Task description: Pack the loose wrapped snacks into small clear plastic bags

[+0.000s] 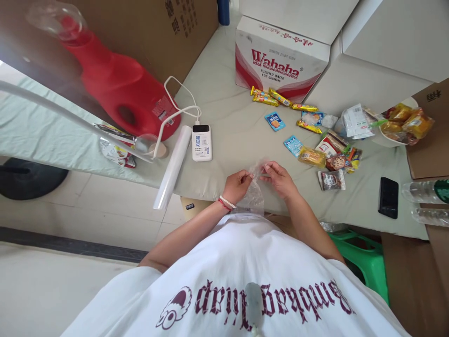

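A clear plastic bag (pixel 253 196) hangs at the table's front edge, its gathered top between my two hands. My left hand (pixel 237 185), with bracelets at the wrist, pinches the bunched top of the bag. On the other side, my right hand (pixel 279 179) has its thumb and fingertips closed on the upper end of the plastic. The bag is see-through, and I cannot make out anything inside it. Right of my right hand lie a yellow packaged snack (pixel 312 157) and a blue packet (pixel 293 146).
Several yellow-wrapped sticks (pixel 279 97) lie before a Wahaha box (pixel 280 61). A bowl of snacks (pixel 393 135) and a black phone (pixel 388 197) are at right. At left are a power bank (pixel 202 144), a plastic film roll (pixel 173 167) and a red jug (pixel 129 84). A green stool (pixel 368 257) stands below.
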Demonstrator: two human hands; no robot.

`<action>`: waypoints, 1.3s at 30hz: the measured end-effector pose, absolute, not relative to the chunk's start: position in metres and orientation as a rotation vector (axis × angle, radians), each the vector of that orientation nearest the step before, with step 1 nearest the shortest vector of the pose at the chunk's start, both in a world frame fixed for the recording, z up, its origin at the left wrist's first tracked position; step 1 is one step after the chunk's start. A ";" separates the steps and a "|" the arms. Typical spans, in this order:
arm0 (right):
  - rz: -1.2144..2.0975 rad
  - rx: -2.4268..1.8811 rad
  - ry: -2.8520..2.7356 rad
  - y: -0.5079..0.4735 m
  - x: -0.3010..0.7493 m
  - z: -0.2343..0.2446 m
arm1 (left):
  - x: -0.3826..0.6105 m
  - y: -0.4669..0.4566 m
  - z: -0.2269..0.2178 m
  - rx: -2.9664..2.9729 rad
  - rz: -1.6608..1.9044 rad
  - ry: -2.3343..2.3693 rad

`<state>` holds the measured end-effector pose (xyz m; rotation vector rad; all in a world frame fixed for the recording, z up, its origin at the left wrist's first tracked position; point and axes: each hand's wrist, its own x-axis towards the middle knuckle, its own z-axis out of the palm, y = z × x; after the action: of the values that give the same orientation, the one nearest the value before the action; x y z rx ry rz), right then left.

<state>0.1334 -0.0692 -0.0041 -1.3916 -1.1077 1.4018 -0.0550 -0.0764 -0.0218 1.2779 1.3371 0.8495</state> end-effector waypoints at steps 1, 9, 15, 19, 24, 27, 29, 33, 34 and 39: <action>1.222 -1.455 -1.150 -0.072 0.132 -0.004 | -0.053 -0.075 -0.023 1.292 0.864 1.387; 1.142 -1.507 -1.407 -0.096 0.119 -0.015 | -0.045 -0.076 -0.038 1.136 0.983 1.389; 1.419 -1.476 -0.696 -0.089 0.136 -0.024 | -0.050 -0.069 -0.053 0.805 1.040 1.354; 1.495 -1.526 -0.741 -0.099 0.144 -0.026 | -0.052 -0.068 -0.055 0.799 1.028 1.303; 1.165 -1.573 -1.373 -0.098 0.144 -0.025 | -0.051 -0.071 -0.045 0.928 0.995 1.243; 0.935 -1.563 -1.544 -0.083 0.141 -0.020 | -0.049 -0.077 -0.039 1.049 0.926 1.174; 0.950 -1.515 -1.493 -0.071 0.139 -0.018 | -0.048 -0.080 -0.038 1.103 0.891 1.123; 1.175 -1.458 -1.124 -0.054 0.137 -0.020 | -0.049 -0.077 -0.040 0.898 0.905 1.114; 1.196 -1.457 -1.059 -0.052 0.137 -0.022 | -0.051 -0.075 -0.041 0.798 0.908 1.113; 1.178 -1.465 -0.910 -0.044 0.137 -0.028 | -0.064 -0.069 -0.036 0.562 0.817 1.026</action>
<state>0.1372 -0.0444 -0.0276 -1.4655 -0.9101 1.1785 -0.0638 -0.0692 -0.0362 0.5619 1.0264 0.8174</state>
